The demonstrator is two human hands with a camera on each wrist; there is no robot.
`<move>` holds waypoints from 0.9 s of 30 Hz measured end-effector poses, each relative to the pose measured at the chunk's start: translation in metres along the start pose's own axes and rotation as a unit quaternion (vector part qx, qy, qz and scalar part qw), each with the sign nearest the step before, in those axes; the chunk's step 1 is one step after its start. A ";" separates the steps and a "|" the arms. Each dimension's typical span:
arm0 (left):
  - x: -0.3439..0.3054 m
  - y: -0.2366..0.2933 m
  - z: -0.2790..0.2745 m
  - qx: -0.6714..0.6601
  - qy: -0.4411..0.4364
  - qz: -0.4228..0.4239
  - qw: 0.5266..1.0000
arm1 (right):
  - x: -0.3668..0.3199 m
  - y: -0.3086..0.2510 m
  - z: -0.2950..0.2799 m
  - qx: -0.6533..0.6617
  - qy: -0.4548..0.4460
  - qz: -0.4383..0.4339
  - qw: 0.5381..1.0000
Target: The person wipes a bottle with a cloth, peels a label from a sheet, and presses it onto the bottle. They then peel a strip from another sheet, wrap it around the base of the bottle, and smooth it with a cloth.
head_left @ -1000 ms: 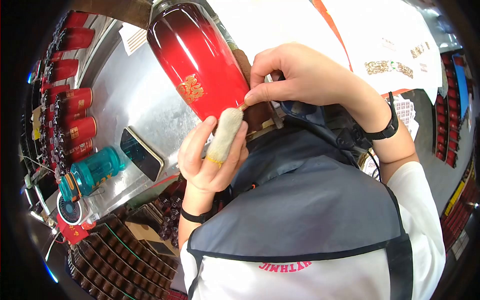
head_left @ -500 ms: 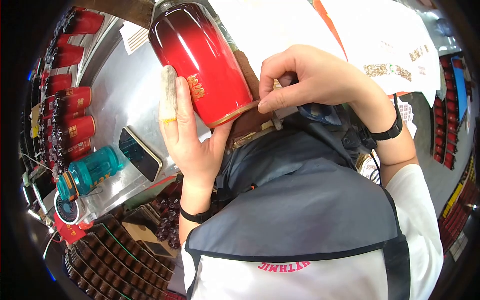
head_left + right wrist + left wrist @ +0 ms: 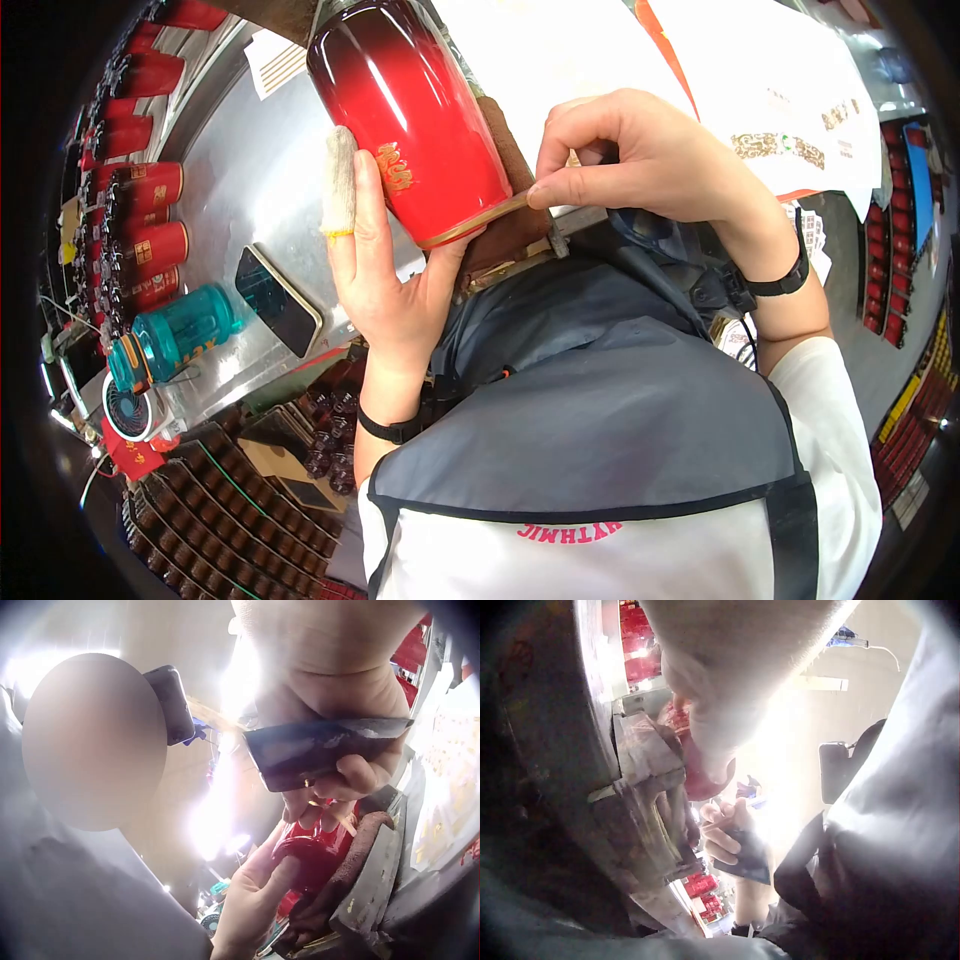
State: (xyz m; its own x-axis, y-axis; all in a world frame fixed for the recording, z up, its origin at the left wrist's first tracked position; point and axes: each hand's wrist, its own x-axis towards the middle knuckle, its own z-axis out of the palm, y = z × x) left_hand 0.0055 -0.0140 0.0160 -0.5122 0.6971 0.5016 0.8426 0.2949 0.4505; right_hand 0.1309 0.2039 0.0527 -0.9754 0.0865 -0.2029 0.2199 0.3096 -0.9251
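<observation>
Gleaming like lacquer, the round-sided bottle (image 3: 430, 130) lies on its side before the person, base nearest, its smooth red shading to near-black at the shoulder, against a nubbly brown cloth (image 3: 361, 853). A raised-looking gold emblem (image 3: 395, 167) marks its flank. The left hand (image 3: 390, 290) is spread with fingers almost straight along that flank, thumb by the base, and one finger wears a soft knitted sleeve (image 3: 340, 185) with a yellow edge. The right hand (image 3: 645, 160) has thumb and forefinger pinched on a thin, flat gold strip (image 3: 490, 210) that follows the base rim; its other fingers curl round a dark, smooth blade-like plate (image 3: 322, 754). Compared with a second ago, the sleeved finger has left the strip for the bottle's side, the emblem shows narrower, and the right hand sits farther from the rim.
</observation>
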 end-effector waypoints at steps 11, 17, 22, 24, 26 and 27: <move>-0.009 -0.006 0.009 -0.120 0.021 -0.048 0.991 | 0.007 0.006 0.009 0.022 0.007 0.014 1.000; -0.013 -0.010 0.011 -0.137 0.019 -0.060 0.989 | 0.010 0.005 0.011 0.015 0.016 -0.014 1.000; -0.013 -0.010 0.009 -0.146 -0.008 -0.056 0.988 | 0.008 0.001 0.010 0.030 0.008 -0.003 1.000; -0.014 -0.013 0.010 -0.150 -0.008 -0.053 0.987 | 0.007 -0.001 0.010 0.046 0.006 -0.005 0.999; -0.017 -0.018 0.013 -0.146 0.011 -0.047 0.988 | 0.006 -0.001 0.010 0.061 0.004 -0.009 0.998; -0.017 -0.019 0.013 -0.145 0.010 -0.046 0.988 | 0.007 0.001 0.011 0.064 0.010 -0.015 0.998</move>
State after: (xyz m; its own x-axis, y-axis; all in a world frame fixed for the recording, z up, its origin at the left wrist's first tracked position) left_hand 0.0007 -0.0227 -0.0104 -0.5899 0.6623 0.4618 0.7107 0.1545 0.6863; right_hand 0.1244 0.1945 0.0471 -0.9808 0.0980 -0.1688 0.1849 0.1893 -0.9644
